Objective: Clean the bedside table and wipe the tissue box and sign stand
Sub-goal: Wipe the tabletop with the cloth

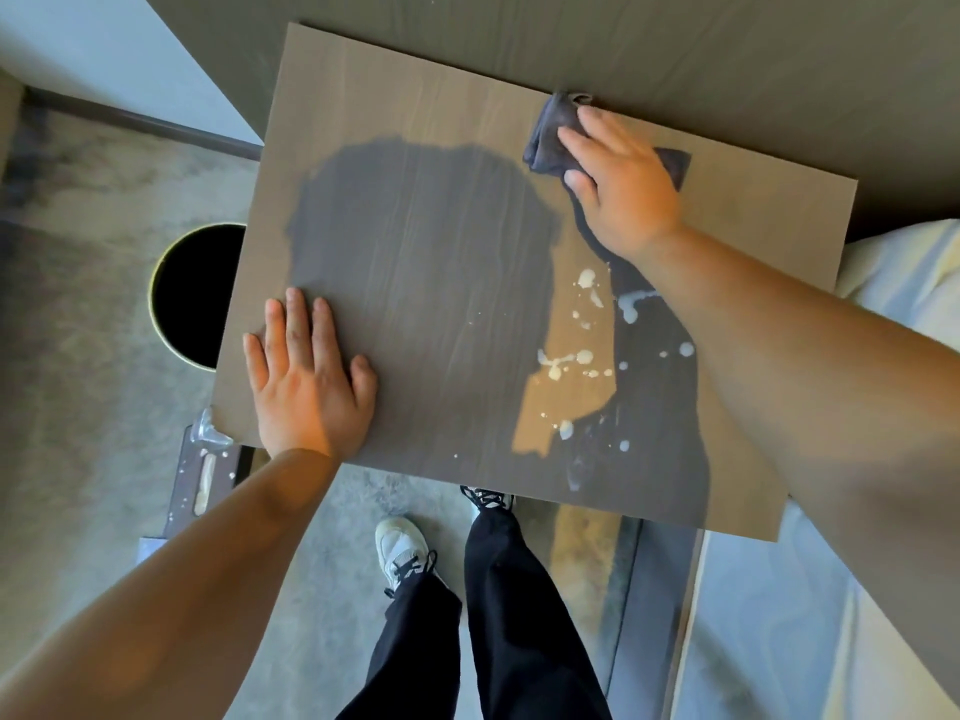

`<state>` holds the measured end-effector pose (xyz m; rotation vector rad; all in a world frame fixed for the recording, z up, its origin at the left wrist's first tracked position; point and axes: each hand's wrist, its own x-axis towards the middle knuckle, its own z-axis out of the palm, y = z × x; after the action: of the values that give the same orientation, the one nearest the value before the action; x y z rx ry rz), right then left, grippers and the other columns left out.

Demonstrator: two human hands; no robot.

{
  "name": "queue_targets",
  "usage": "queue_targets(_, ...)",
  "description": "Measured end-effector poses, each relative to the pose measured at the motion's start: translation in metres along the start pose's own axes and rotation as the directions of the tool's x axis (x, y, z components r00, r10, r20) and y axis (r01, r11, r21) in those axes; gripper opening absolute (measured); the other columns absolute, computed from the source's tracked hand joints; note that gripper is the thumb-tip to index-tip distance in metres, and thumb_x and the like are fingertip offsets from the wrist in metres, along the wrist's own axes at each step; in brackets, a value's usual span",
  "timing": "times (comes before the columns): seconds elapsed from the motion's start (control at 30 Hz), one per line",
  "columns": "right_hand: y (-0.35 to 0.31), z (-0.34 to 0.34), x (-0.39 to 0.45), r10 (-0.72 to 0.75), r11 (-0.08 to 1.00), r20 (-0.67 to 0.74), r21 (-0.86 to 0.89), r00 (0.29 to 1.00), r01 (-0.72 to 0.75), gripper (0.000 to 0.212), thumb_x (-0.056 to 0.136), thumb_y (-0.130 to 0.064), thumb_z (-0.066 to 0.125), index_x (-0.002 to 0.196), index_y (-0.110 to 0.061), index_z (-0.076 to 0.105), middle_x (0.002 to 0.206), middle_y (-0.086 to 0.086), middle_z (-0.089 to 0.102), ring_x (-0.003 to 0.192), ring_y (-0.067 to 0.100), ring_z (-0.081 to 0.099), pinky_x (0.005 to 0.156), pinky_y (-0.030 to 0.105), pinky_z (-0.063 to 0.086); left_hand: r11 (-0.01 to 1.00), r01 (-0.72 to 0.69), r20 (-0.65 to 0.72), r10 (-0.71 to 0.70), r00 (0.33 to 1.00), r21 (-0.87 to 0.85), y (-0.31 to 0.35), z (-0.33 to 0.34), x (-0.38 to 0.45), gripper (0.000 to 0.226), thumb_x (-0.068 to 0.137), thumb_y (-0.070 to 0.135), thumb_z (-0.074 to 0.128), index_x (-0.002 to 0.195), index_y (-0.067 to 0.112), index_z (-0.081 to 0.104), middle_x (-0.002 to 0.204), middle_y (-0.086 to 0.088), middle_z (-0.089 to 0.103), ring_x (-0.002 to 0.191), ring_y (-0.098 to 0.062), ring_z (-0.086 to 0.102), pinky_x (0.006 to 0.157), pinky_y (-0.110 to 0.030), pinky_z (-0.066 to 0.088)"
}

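- The step in hand looks like wiping the tabletop [415, 122] itself; no tissue box or sign stand can be made out for certain on it.
- The right hand [618, 184], in the upper right of the frame, lies on a dark grey cloth [545, 137], fingers fairly straight and pressing it flat against the far edge of the wood, just beside the wall panel.
- The left hand [306, 376], at lower left, rests flat and released near the tabletop's near left corner, holding nothing; it seems to brace the body.
- Pale splatter spots [571, 361] sit right of centre and toward the near edge, under the right forearm, well apart from the cloth.
- Judged from that, the far strip is being done and the splashed patch is not yet wiped.
- The next move would call for drawing the cloth toward the lower right over those spots, with firm pressure if they are dried.
- A round dark bin [192, 293] stands on the floor at left; an object flecked with the same pale spots [202, 475] lies below the left corner, too unclear to name.
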<state>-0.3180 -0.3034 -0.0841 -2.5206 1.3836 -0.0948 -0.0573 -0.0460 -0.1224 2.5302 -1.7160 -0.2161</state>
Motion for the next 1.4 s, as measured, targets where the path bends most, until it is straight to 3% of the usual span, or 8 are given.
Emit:
queue_targets(0.3, -0.087, 0.039, -0.136, -0.066, 0.991, 0.000, 0.114, 0.998, 0.066, 0.038, 0.090, -0.014, 0.058, 0.128, -0.007, 0.058, 0.141, 0.017, 0.049, 0.131, 0.037, 0.043, 0.108, 0.050, 0.032, 1.000, 0.006, 0.029, -0.006, 1.000, -0.006, 0.001, -0.001, 0.000, 0.068, 0.088, 0.038, 0.036, 0.148, 0.006, 0.027, 0.157, -0.020, 0.023, 0.146, -0.037, 0.014, 0.117, -0.054, 0.006)
queue_targets(0.73, -0.173, 0.087, -0.253, -0.185, 0.948, -0.017, 0.260, 0.983, 0.183, 0.038, 0.088, -0.002, 0.057, 0.124, -0.013, 0.062, 0.137, 0.008, 0.055, 0.130, 0.029, 0.048, 0.110, 0.045, 0.033, 1.000, 0.013, 0.055, -0.013, 0.998, -0.001, 0.001, -0.002, 0.001, 0.068, 0.089, 0.040, 0.034, 0.149, 0.010, 0.021, 0.159, -0.016, 0.019, 0.147, -0.034, 0.009, 0.118, -0.054, 0.005)
queue_targets(0.83, -0.177, 0.073, -0.255, -0.119, 0.908, -0.028, 0.401, 0.992, 0.120, 0.035, 0.087, -0.002, 0.059, 0.121, -0.010, 0.064, 0.131, 0.010, 0.059, 0.122, 0.025, 0.055, 0.103, 0.043, 0.042, 1.000, 0.022, 0.060, -0.022, 0.998, -0.004, 0.000, -0.003, 0.001, 0.069, 0.089, 0.040, 0.035, 0.150, 0.010, 0.020, 0.159, -0.016, 0.018, 0.147, -0.033, 0.008, 0.118, -0.053, 0.005)
queue_targets(0.9, -0.167, 0.052, -0.236, -0.023, 0.851, -0.077, 0.522, 0.997, 0.060, 0.034, 0.091, -0.009, 0.053, 0.124, -0.008, 0.059, 0.130, 0.011, 0.060, 0.111, 0.016, 0.060, 0.098, 0.029, 0.048, 1.000, 0.023, 0.056, -0.023, 0.998, 0.000, -0.001, -0.002, 0.001, 0.069, 0.089, 0.040, 0.035, 0.149, 0.010, 0.021, 0.159, -0.016, 0.018, 0.147, -0.033, 0.009, 0.118, -0.053, 0.006)
queue_targets(1.0, -0.133, 0.014, -0.170, 0.146, 0.803, -0.166, 0.596, 0.975, -0.019, 0.035, 0.093, -0.007, 0.050, 0.127, -0.002, 0.055, 0.132, 0.014, 0.057, 0.115, 0.013, 0.055, 0.102, 0.014, 0.037, 1.000, 0.023, 0.056, -0.023, 0.998, 0.002, -0.001, 0.000, 0.000, 0.069, 0.088, 0.040, 0.036, 0.149, 0.010, 0.022, 0.159, -0.017, 0.021, 0.147, -0.034, 0.011, 0.118, -0.053, 0.007)
queue_targets(1.1, -0.094, -0.014, -0.087, 0.207, 0.839, -0.222, 0.542, 0.953, -0.056, 0.035, 0.095, -0.006, 0.047, 0.129, 0.003, 0.053, 0.134, 0.019, 0.054, 0.124, 0.027, 0.051, 0.107, 0.026, 0.035, 1.000, 0.021, 0.047, -0.021, 0.999, 0.004, -0.001, -0.001, 0.001, 0.070, 0.087, 0.039, 0.036, 0.148, 0.009, 0.024, 0.158, -0.018, 0.022, 0.146, -0.035, 0.013, 0.117, -0.055, 0.009)
queue_targets(1.17, -0.075, -0.020, -0.036, 0.188, 0.886, -0.187, 0.456, 0.964, -0.084, 0.039, 0.099, -0.014, 0.041, 0.135, -0.001, 0.048, 0.141, 0.016, 0.047, 0.130, 0.026, 0.045, 0.108, 0.021, 0.027, 1.000, 0.021, 0.044, -0.021, 0.999, 0.008, 0.000, -0.003, 0.001, 0.070, 0.086, 0.039, 0.036, 0.148, 0.008, 0.025, 0.157, -0.019, 0.024, 0.146, -0.036, 0.015, 0.117, -0.056, 0.011)
queue_targets(1.4, -0.062, 0.022, 0.031, -0.078, 0.997, 0.060, -0.006, 0.995, 0.078, 0.045, 0.101, -0.024, 0.037, 0.145, -0.017, 0.034, 0.157, 0.007, 0.024, 0.144, 0.030, 0.018, 0.116, 0.045, 0.015, 1.000, 0.007, 0.053, -0.008, 0.999, 0.017, 0.001, -0.005, 0.000, 0.068, 0.088, 0.038, 0.037, 0.148, 0.006, 0.028, 0.158, -0.019, 0.023, 0.146, -0.037, 0.015, 0.117, -0.056, 0.011)
